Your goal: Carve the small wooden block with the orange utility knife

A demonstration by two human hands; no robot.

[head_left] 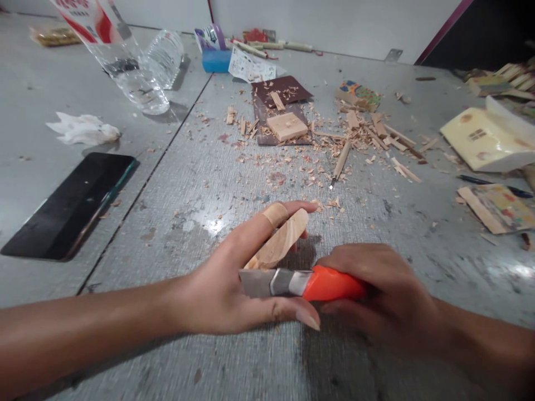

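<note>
My left hand [234,278] is wrapped round a pale carved piece of wood [282,239] with a rounded end, a bandage [276,214] on one finger. The wood's lower part is hidden by the hand. In my right hand [376,289] is a carving knife with an orange handle [334,283]. Its metal blade [259,282] points left, lying between the left thumb and the wood. The blade's tip is hidden against the left palm, and I cannot tell whether its edge touches the wood.
Wood shavings lie around a block [287,126] on brown sandpaper [281,89]. A slim carving tool [340,161] lies ahead. At left are a phone [71,206], crumpled tissue [83,129] and water bottle [125,67]. Toward the right sit a yellow package [485,136] and patterned wood piece [501,209].
</note>
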